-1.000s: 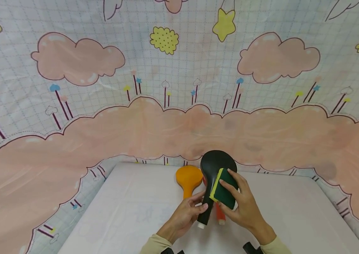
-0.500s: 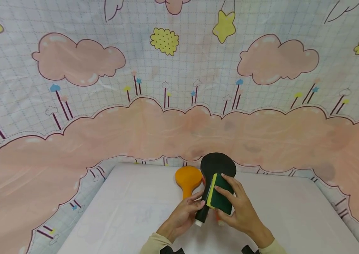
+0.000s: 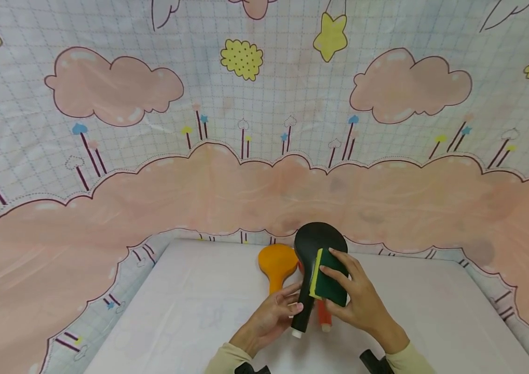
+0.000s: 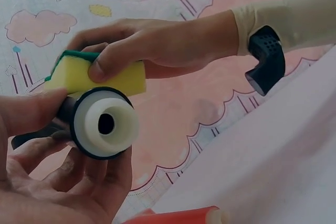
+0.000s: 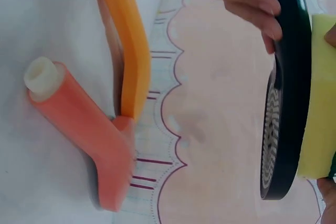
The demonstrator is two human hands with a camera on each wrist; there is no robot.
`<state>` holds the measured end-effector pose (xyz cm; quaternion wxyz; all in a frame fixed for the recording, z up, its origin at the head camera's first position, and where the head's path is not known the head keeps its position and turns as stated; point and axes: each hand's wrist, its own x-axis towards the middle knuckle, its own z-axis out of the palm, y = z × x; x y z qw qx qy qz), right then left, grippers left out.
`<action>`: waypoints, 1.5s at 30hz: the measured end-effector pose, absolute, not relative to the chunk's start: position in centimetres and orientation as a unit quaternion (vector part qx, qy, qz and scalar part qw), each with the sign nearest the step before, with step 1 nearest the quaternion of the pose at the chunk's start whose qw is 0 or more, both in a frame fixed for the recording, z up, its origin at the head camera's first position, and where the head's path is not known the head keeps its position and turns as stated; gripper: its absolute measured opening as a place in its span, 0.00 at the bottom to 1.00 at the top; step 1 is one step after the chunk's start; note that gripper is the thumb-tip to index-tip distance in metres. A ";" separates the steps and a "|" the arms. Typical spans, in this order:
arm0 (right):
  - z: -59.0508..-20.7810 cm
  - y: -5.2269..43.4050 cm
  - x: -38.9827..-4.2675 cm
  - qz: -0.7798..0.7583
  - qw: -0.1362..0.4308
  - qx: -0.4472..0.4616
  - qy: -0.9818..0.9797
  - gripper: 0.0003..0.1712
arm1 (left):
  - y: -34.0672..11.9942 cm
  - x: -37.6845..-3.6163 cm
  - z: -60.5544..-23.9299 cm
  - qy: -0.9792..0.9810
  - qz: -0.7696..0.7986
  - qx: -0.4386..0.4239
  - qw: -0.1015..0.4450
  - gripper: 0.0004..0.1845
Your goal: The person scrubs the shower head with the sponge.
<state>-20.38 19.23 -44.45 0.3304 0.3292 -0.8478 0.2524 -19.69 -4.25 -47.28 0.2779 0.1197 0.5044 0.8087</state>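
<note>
My left hand (image 3: 272,315) grips the handle of a black shower head (image 3: 313,244), its round head pointing away and up. In the left wrist view the white hollow threaded end (image 4: 113,124) of that handle faces the camera. My right hand (image 3: 362,301) pinches a sponge (image 3: 331,283), yellow with a green scouring side, between thumb and fingers. The sponge's yellow side lies against the back of the shower head and its upper handle. In the right wrist view the nozzle face (image 5: 270,135) is turned away from the sponge, toward the table.
On the white table (image 3: 189,311) lie an orange shower head (image 3: 278,259) and a red shower head (image 3: 324,316), mostly hidden behind the black one. A patterned cloth (image 3: 264,197) with pink clouds hangs behind the table's far edge.
The sponge slid down along the black shower head's handle, then back up toward the head. The shower head dipped and tilted slightly with it, and the left hand kept its hold.
</note>
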 end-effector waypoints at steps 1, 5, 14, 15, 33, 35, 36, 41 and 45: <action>-44.3 19.3 -20.5 0.250 0.330 0.325 -0.850 0.38 | -4.3 -19.7 -47.3 0.503 0.808 0.124 0.280 0.31; -44.1 19.4 -20.8 0.248 0.334 0.320 -0.851 0.38 | -4.4 -19.7 -47.2 0.501 0.806 0.136 0.286 0.32; -44.4 18.7 -20.4 0.268 0.329 0.344 -0.838 0.38 | -4.6 -19.7 -46.9 0.495 0.806 0.148 0.287 0.32; -44.5 18.6 -20.4 0.270 0.326 0.347 -0.837 0.38 | -4.6 -19.7 -46.9 0.496 0.807 0.146 0.286 0.32; -45.5 17.6 -18.3 0.269 0.299 0.331 -0.854 0.39 | -4.8 -19.8 -47.3 0.489 0.819 0.120 0.274 0.32; -45.7 17.4 -18.1 0.273 0.302 0.332 -0.851 0.38 | -4.7 -19.8 -47.4 0.489 0.820 0.116 0.274 0.32; -45.8 17.4 -18.0 0.273 0.304 0.332 -0.850 0.38 | -4.7 -19.9 -47.4 0.490 0.820 0.112 0.274 0.32; -46.0 17.0 -17.8 0.273 0.315 0.341 -0.842 0.38 | -4.6 -20.1 -47.4 0.495 0.822 0.103 0.263 0.31; -46.2 16.9 -17.7 0.272 0.317 0.348 -0.839 0.39 | -4.4 -20.2 -47.5 0.487 0.831 0.094 0.254 0.30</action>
